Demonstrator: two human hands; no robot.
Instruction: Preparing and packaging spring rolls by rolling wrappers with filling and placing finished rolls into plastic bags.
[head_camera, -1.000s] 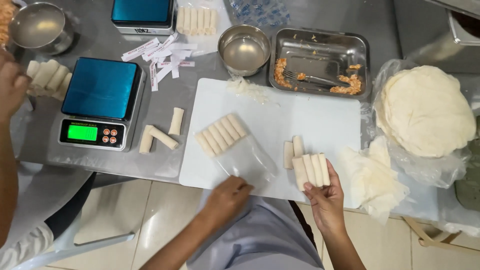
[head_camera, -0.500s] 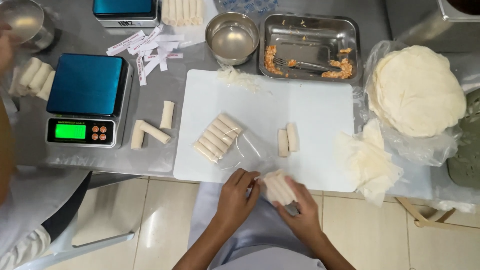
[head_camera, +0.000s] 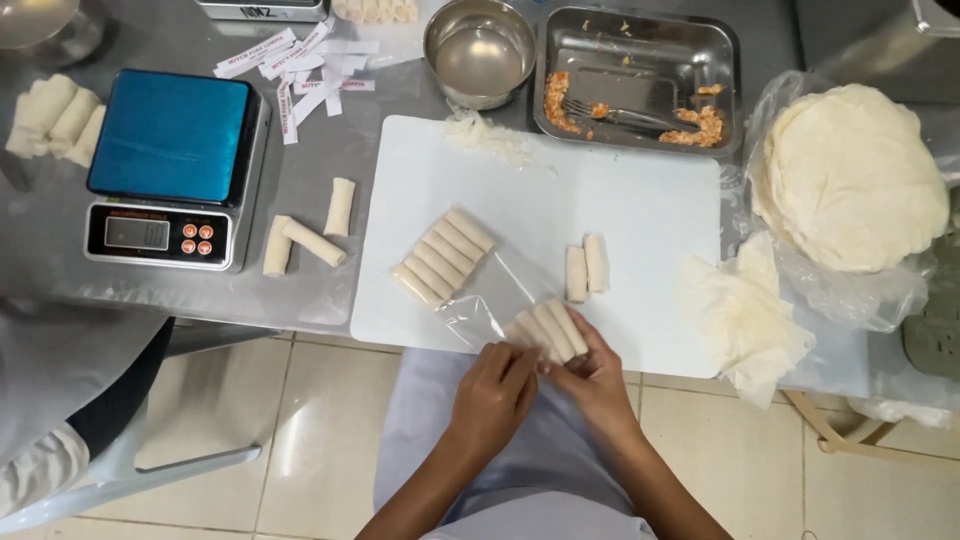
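My left hand (head_camera: 495, 395) and my right hand (head_camera: 590, 375) meet at the near edge of the white cutting board (head_camera: 620, 180). Together they hold a small bunch of pale spring rolls (head_camera: 550, 328) at the mouth of a clear plastic bag (head_camera: 490, 295). Inside that bag, further up the board, lies a row of several rolls (head_camera: 442, 258). Two loose rolls (head_camera: 585, 268) rest on the board just above my right hand.
A blue-topped digital scale (head_camera: 170, 165) stands left, with three loose rolls (head_camera: 305, 235) beside it. A steel bowl (head_camera: 480, 50) and a steel tray with orange filling and a fork (head_camera: 635, 80) sit at the back. Stacked round wrappers (head_camera: 850, 170) lie right.
My hands have brought the bunch of rolls from off the board's near edge up to the bag's mouth. The scale's display has gone from lit green to dark.
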